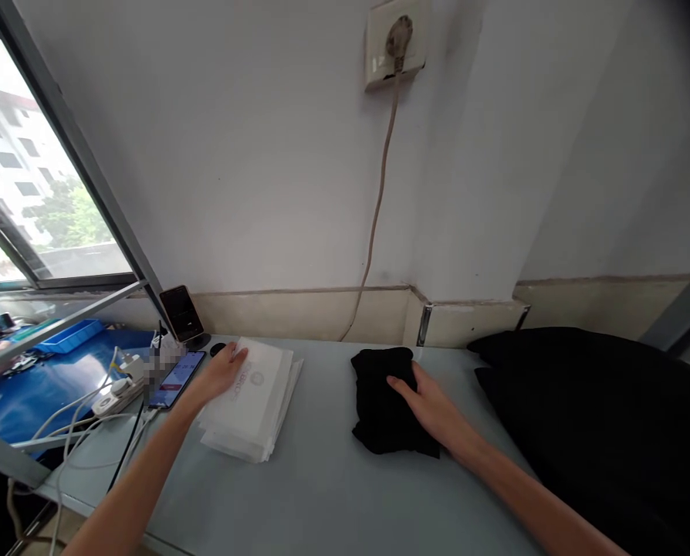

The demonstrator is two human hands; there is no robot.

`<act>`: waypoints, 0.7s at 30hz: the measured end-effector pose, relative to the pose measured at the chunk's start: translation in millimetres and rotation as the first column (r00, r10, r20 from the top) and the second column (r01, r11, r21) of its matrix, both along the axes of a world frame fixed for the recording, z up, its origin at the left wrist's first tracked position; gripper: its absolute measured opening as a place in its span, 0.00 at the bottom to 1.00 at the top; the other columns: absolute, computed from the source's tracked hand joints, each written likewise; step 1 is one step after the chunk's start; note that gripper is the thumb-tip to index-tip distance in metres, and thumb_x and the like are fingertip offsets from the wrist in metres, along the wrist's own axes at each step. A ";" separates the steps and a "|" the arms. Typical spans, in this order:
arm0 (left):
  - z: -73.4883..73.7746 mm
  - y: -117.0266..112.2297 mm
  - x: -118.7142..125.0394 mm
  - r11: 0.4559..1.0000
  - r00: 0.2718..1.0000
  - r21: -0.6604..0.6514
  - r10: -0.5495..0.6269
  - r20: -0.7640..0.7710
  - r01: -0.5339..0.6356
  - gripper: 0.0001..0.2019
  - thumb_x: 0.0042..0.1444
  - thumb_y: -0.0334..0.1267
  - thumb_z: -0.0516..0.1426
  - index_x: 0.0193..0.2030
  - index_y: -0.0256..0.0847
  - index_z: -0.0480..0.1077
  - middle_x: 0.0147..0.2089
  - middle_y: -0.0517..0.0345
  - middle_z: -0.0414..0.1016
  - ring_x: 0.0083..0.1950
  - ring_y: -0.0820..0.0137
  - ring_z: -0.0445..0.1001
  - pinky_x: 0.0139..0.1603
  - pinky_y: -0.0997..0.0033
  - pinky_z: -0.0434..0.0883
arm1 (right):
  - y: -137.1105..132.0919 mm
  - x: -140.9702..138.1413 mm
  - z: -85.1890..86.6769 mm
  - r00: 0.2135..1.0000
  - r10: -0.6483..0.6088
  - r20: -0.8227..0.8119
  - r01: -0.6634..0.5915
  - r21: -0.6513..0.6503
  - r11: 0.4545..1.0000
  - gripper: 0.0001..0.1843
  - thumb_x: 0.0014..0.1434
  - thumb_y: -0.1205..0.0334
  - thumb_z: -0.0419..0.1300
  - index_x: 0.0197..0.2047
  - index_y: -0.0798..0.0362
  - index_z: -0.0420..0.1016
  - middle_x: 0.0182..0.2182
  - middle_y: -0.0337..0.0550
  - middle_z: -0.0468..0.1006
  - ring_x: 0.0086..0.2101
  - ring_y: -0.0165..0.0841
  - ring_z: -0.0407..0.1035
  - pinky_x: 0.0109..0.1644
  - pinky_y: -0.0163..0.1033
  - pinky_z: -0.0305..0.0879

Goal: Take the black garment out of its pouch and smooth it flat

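Note:
At the left lies a stack of frosted white plastic bags (255,394) with faint printed lettering and a round logo. My left hand (223,371) is at the stack's upper left edge, thumb on top, pinching the uppermost bag. A folded black cloth garment (383,401) rests on the grey tabletop (322,494) to the right of the bags. My right hand (431,405) grips its right side, with the thumb over the top and the other fingers partly hidden. The cloth's exact kind cannot be made out.
A large black fabric pile (605,417) covers the right side. Left of the bags are a lit phone (178,378), a second phone on a stand (181,313), and a power strip (113,398) with cables. Beyond the metal frame, another person's hand shows by a blue tray (72,337).

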State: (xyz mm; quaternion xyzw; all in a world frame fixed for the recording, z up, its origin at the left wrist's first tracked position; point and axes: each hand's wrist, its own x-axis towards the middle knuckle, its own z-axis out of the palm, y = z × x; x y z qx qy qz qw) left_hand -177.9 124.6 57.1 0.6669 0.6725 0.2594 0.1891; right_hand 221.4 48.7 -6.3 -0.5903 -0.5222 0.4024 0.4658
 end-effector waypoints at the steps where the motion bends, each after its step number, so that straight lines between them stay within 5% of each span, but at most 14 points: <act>1: -3.4 -0.1 -2.6 1.000 0.998 -0.001 0.016 -0.054 -0.016 0.20 0.64 0.51 0.53 0.50 0.37 0.71 0.48 0.39 0.81 0.55 0.48 0.78 0.54 0.57 0.70 | 0.2 0.2 -1.1 1.000 0.009 0.010 -0.009 0.005 1.000 0.15 0.63 0.48 0.60 0.47 0.47 0.75 0.43 0.43 0.85 0.45 0.46 0.79 0.53 0.48 0.73; 5: -14.0 -3.1 -3.5 0.999 0.974 -0.015 0.033 -0.224 -0.037 0.20 0.64 0.54 0.54 0.51 0.39 0.69 0.37 0.46 0.80 0.45 0.49 0.80 0.45 0.60 0.70 | 0.6 0.7 -3.4 0.999 0.029 0.037 -0.030 0.024 0.999 0.16 0.64 0.47 0.59 0.49 0.47 0.74 0.47 0.44 0.85 0.49 0.46 0.79 0.55 0.48 0.72; 10: -27.4 -5.7 1.3 0.999 0.953 0.019 0.037 -0.300 -0.033 0.18 0.70 0.50 0.47 0.56 0.39 0.65 0.40 0.45 0.80 0.46 0.51 0.81 0.43 0.63 0.68 | 1.4 2.2 -5.8 0.998 0.047 0.046 -0.047 0.014 0.999 0.18 0.65 0.46 0.59 0.51 0.47 0.74 0.48 0.46 0.84 0.48 0.46 0.79 0.54 0.50 0.73; 15: -39.0 -5.0 -0.7 0.997 0.956 0.044 0.066 -0.285 -0.056 0.19 0.73 0.45 0.42 0.58 0.37 0.65 0.45 0.40 0.81 0.51 0.50 0.80 0.47 0.60 0.68 | 2.2 2.9 -8.1 0.997 0.063 0.041 -0.064 0.017 0.998 0.18 0.64 0.45 0.59 0.51 0.47 0.73 0.48 0.46 0.85 0.49 0.46 0.79 0.53 0.48 0.74; 21: -38.6 0.1 -10.5 0.999 0.983 0.035 0.037 -0.178 -0.032 0.18 0.69 0.46 0.48 0.53 0.38 0.72 0.46 0.43 0.82 0.48 0.55 0.81 0.46 0.63 0.70 | 1.8 1.3 -5.3 0.995 0.078 0.062 -0.079 0.014 0.997 0.18 0.64 0.45 0.57 0.49 0.48 0.73 0.47 0.46 0.85 0.47 0.45 0.79 0.54 0.48 0.73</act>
